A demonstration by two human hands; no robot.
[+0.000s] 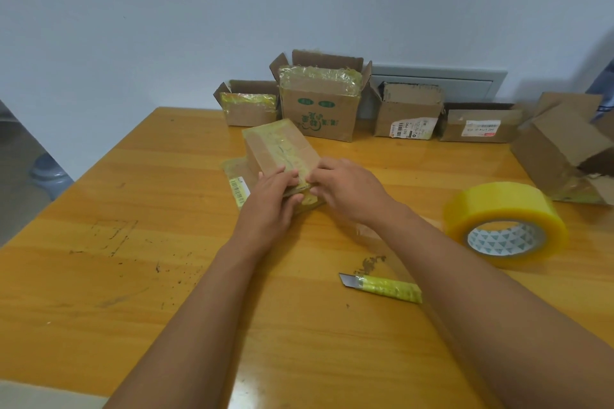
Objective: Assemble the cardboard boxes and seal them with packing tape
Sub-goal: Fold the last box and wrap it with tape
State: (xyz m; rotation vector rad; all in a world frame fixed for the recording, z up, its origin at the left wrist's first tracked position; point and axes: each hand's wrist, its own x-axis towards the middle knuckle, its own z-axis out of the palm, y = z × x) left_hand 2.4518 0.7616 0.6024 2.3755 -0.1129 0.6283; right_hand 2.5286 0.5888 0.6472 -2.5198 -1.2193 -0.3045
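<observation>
A small flattened cardboard box (279,146), covered in old yellowish tape, lies tilted on the wooden table (133,209) in the middle of the head view. My left hand (270,199) holds its near end, fingers curled over the edge. My right hand (345,186) pinches the same end from the right. A big roll of yellow packing tape (505,222) lies flat at the right. A utility knife (382,287) with a tape-wrapped handle and exposed blade lies between my forearms.
Several open cardboard boxes (319,100) stand in a row along the far edge against the wall. Another box (561,149) lies tipped at the far right. A barcode label (239,191) shows under the held box.
</observation>
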